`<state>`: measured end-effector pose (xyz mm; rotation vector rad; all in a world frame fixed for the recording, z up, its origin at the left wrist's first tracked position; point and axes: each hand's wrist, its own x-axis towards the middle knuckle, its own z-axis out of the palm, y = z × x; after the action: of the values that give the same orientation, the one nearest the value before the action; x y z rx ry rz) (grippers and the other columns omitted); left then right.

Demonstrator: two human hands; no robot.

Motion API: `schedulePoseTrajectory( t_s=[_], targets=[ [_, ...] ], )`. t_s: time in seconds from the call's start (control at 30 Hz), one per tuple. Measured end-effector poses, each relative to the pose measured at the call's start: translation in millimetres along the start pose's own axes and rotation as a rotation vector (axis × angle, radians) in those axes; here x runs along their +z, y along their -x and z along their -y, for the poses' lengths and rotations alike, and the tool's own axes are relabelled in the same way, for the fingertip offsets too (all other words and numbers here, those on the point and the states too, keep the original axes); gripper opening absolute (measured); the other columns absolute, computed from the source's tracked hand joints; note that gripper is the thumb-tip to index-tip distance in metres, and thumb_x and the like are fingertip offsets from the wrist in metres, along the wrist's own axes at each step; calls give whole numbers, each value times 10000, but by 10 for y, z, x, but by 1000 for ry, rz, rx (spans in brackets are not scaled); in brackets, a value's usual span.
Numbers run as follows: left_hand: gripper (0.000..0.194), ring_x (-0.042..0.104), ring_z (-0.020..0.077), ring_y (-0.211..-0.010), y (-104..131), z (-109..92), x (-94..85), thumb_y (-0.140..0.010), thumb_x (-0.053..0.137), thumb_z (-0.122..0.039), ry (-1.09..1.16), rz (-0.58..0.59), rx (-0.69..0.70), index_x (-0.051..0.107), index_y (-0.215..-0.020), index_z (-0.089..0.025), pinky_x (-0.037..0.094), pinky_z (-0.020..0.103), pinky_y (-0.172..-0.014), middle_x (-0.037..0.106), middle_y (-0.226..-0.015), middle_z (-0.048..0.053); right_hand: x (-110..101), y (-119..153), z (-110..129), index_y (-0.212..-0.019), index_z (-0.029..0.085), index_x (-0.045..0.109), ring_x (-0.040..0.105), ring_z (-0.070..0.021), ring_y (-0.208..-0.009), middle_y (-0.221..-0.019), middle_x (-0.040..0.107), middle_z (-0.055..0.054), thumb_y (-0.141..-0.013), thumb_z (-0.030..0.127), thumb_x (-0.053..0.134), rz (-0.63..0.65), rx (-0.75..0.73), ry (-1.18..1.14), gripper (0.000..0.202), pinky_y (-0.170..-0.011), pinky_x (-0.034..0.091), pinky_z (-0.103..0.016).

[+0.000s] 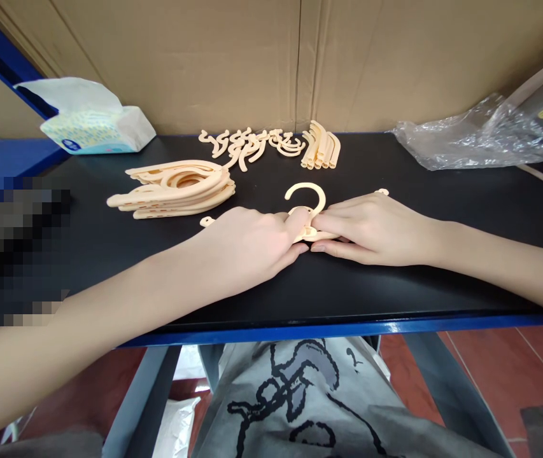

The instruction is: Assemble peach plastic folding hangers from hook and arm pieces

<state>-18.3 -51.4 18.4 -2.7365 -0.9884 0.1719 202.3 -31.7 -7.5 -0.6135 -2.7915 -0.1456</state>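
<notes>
A cream plastic hanger (321, 197) lies across the middle of the black table, its hook curving up away from me. My left hand (256, 235) is closed on its left arm near the hook's base, with the thumb close to the centre. From the other side my right hand (371, 226) grips the right arm, fingers meeting near the same joint. Small tips of the hanger's arms show beyond both hands. Most of the hanger's body is hidden under my fingers.
A stack of cream hangers (176, 191) lies behind my left hand. Farther back are a heap of small hooks (247, 146) and a bunch of curved pieces (319, 149). A tissue pack (99, 127) stands back left; a clear plastic bag (466, 140) lies back right.
</notes>
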Motion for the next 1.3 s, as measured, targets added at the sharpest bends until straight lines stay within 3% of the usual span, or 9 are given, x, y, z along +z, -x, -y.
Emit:
schedulePoseTrajectory(
  t_s=[0.33, 0.73, 1.3],
  targets=[
    [324, 671, 208, -602, 1, 6, -1, -1038, 434, -326, 17, 16, 6, 475, -1288, -125, 251, 294, -465, 750, -937, 78, 0, 12, -8, -796, 202, 500, 458, -117, -570, -683, 550, 11, -1029, 345, 432, 35, 26, 20, 281, -525, 270, -248],
    [253, 642, 200, -555, 3, 13, -1, -1041, 426, -332, 28, 0, 9, 514, -1167, -130, 237, 292, -454, 727, -858, 57, -5, 11, -10, -790, 207, 488, 457, -119, -571, -682, 543, 14, -1022, 332, 441, 37, 29, 29, 267, -520, 270, -246],
    [231, 644, 196, -572, 0, 3, -4, -1030, 463, -322, 34, 7, 8, 512, -1141, -125, 237, 287, -459, 709, -874, 41, -1, 16, -10, -809, 199, 496, 463, -119, -573, -687, 534, 20, -1015, 314, 469, 25, 10, 34, 238, -518, 272, -245]
  ],
)
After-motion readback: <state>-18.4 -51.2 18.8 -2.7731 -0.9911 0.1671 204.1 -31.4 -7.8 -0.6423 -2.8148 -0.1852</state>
